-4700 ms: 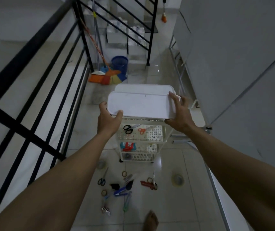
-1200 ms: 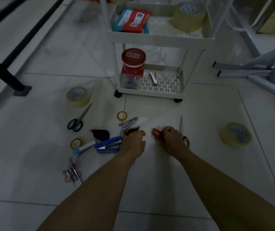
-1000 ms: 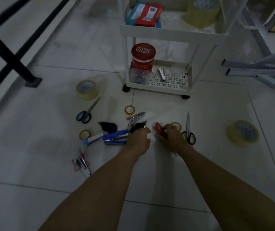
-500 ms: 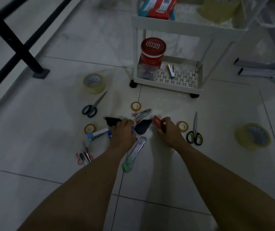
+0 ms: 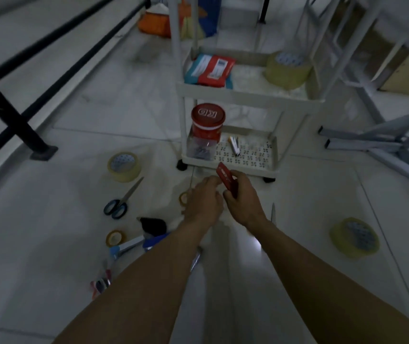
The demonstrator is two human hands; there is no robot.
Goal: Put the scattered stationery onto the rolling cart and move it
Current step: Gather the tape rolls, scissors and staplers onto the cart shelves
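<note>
My right hand (image 5: 244, 202) is shut on a red stapler (image 5: 227, 178), held just in front of the white rolling cart (image 5: 248, 96). My left hand (image 5: 204, 201) is beside it with curled fingers; what is under them is hidden. The cart's lower tier holds a red-lidded jar (image 5: 207, 117) and a small stapler (image 5: 234, 145). Its middle tier holds red and blue packs (image 5: 210, 68) and a tape roll (image 5: 287, 69). On the floor lie two tape rolls (image 5: 124, 166) (image 5: 353, 238), blue-handled scissors (image 5: 120, 203), a black item (image 5: 152, 225), a blue stapler (image 5: 155, 242) and a small tape ring (image 5: 115, 238).
A black railing (image 5: 12, 115) runs along the left, its post foot near the left tape roll. A folded grey metal frame (image 5: 384, 142) lies right of the cart. An orange dustpan and broom (image 5: 156, 21) stand behind the cart. Clips (image 5: 100, 285) lie by my left forearm.
My right hand has lifted the red stapler off the floor and carried it toward the cart's lower tier. My left hand has left the blue stapler and moved up beside it.
</note>
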